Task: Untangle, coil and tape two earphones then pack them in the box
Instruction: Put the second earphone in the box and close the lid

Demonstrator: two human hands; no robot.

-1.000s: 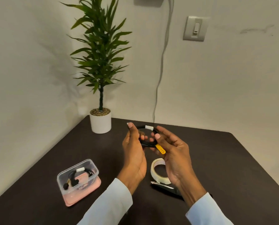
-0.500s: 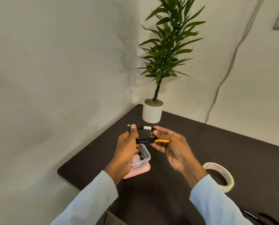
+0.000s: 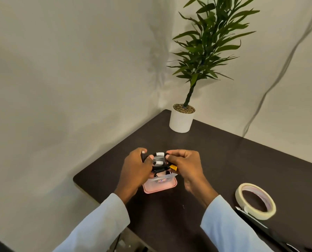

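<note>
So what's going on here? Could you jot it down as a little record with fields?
left hand: grips one side of the coil
right hand: pinches the other side
coil: black earphone, white tape band, yellow plug, held just over the box
box: clear, on a pink lid, another taped coil inside
tape roll: on the table, right of the hands
plant: white pot, far corner

A black coiled earphone (image 3: 159, 161), bound with white tape and yellow-tipped, hangs above the clear pink-based box (image 3: 160, 184) holding 1 more.
</note>
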